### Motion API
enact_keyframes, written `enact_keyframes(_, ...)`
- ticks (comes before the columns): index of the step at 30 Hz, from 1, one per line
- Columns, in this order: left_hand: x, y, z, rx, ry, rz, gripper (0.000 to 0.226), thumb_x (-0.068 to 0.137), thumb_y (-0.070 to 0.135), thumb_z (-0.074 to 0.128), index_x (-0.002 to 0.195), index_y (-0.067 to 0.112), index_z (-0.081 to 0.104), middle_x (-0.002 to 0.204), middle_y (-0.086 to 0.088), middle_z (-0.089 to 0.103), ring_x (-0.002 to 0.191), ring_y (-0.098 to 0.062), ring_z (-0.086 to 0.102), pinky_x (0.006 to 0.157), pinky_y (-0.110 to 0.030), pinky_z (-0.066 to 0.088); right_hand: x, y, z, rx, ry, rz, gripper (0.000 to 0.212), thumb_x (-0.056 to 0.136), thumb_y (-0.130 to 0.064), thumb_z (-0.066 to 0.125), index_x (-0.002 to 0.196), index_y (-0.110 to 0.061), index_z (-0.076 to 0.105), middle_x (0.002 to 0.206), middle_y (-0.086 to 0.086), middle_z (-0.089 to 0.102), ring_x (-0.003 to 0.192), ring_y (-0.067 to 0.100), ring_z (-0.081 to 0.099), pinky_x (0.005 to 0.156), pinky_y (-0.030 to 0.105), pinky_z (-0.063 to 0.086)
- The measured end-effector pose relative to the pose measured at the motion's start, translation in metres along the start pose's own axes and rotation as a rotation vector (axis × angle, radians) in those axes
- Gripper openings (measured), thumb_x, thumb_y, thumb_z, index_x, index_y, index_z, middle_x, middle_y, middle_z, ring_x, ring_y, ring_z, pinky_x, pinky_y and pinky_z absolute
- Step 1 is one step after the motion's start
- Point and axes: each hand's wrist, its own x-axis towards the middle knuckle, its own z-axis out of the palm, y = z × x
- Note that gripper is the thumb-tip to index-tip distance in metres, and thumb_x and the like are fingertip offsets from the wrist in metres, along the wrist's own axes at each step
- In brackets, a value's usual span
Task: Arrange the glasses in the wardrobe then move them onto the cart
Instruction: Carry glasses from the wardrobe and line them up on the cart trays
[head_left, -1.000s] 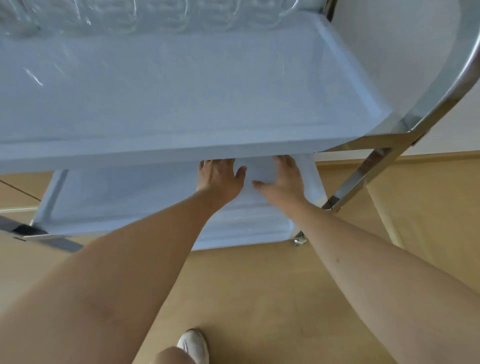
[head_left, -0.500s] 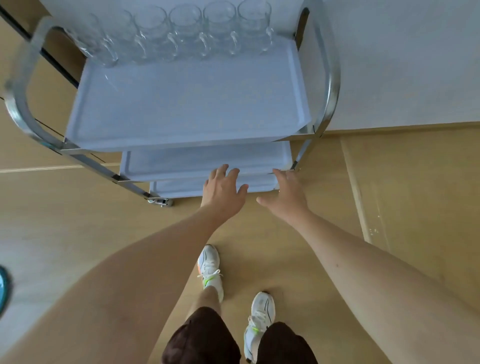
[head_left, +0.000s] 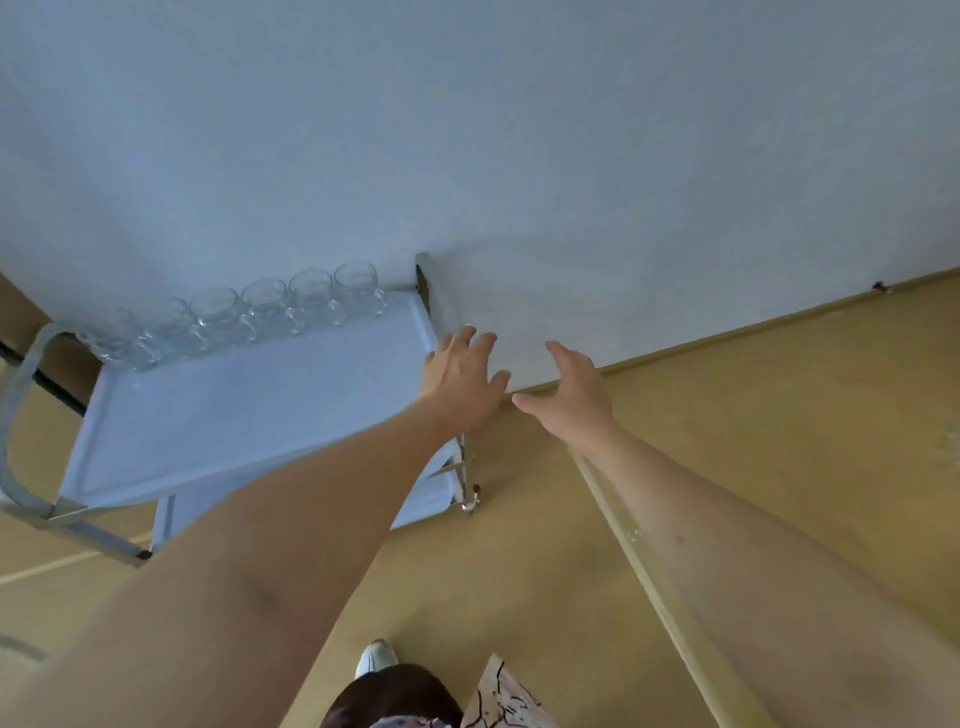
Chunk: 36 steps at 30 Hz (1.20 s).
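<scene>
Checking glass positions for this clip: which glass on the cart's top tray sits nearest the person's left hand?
The glass at the right end of the row, beside the cart's upright chrome post. The others stretch leftward, away from the left hand.

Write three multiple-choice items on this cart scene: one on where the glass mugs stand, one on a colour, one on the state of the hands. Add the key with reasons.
1. Where do the glass mugs stand?
A. In a row along the far edge of the cart's top tray, by the wall
B. On the lowest shelf
C. On the floor beside the cart

2. What colour is the floor?
A. Black
B. Tan
C. Red

3. How are the left hand and right hand?
A. Each grips a mug
B. Both clenched into fists
C. Both open, fingers spread, holding nothing

Key: 1 A, the mugs line the tray's far side against the white wall. 2 B, the boards are tan throughout. 3 C, both hands show straight, spread fingers with nothing in their grip.
</scene>
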Motion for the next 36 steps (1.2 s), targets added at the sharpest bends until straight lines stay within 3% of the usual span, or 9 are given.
enact_keyframes(6, 0.066, 0.087, -0.024, 0.135, 0.028, 0.364, 0.060, 0.099, 0.045, 0.053, 0.151, 0.020, 0.038, 0.160, -0.012, 0.032, 0.146, -0.033, 0.028, 0.116, -0.049, 0.027, 0.012, 0.016, -0.096, -0.005, 0.228, 0.074, 0.089, 0.086, -0.044, 0.074, 0.159, -0.028, 0.025, 0.162, 0.002, 0.027, 0.149, 0.022, 0.026, 0.118, 0.041, 0.033)
enact_keyframes(14, 0.173, 0.199, -0.037, 0.095, 0.029, 0.665, 0.063, 0.098, 0.049, 0.052, 0.153, 0.022, 0.035, 0.161, -0.011, 0.031, 0.147, -0.033, 0.028, 0.115, -0.051, 0.029, 0.042, 0.045, -0.191, 0.014, 0.513, 0.230, 0.092, 0.085, -0.045, 0.074, 0.160, -0.028, 0.024, 0.164, 0.002, 0.025, 0.150, 0.022, 0.023, 0.118, 0.041, 0.033)
enact_keyframes(20, 0.235, 0.265, -0.031, 0.020, -0.031, 0.860, 0.063, 0.098, 0.046, 0.053, 0.153, 0.022, 0.035, 0.160, -0.012, 0.031, 0.147, -0.032, 0.027, 0.114, -0.049, 0.030, 0.061, 0.058, -0.242, -0.075, 0.725, 0.371, 0.081, 0.087, -0.039, 0.074, 0.155, -0.022, 0.033, 0.154, 0.006, 0.040, 0.142, 0.027, 0.033, 0.111, 0.034, 0.028)
enact_keyframes(27, 0.259, 0.346, -0.007, -0.045, -0.142, 1.081, 0.061, 0.094, 0.043, 0.057, 0.147, 0.018, 0.043, 0.151, -0.012, 0.041, 0.139, -0.032, 0.035, 0.110, -0.047, 0.037, 0.044, 0.095, -0.265, -0.061, 0.876, 0.605, 0.087, 0.088, -0.045, 0.072, 0.159, -0.024, 0.026, 0.161, 0.006, 0.031, 0.145, 0.030, 0.030, 0.116, 0.041, 0.032)
enact_keyframes(36, 0.226, 0.468, 0.045, -0.139, -0.242, 1.301, 0.060, 0.095, 0.043, 0.057, 0.147, 0.015, 0.045, 0.152, -0.014, 0.040, 0.138, -0.032, 0.036, 0.110, -0.046, 0.039, -0.014, 0.165, -0.315, -0.045, 1.073, 0.784, 0.083, 0.082, -0.053, 0.072, 0.152, -0.031, 0.034, 0.150, 0.001, 0.041, 0.138, 0.028, 0.038, 0.106, 0.043, 0.043)
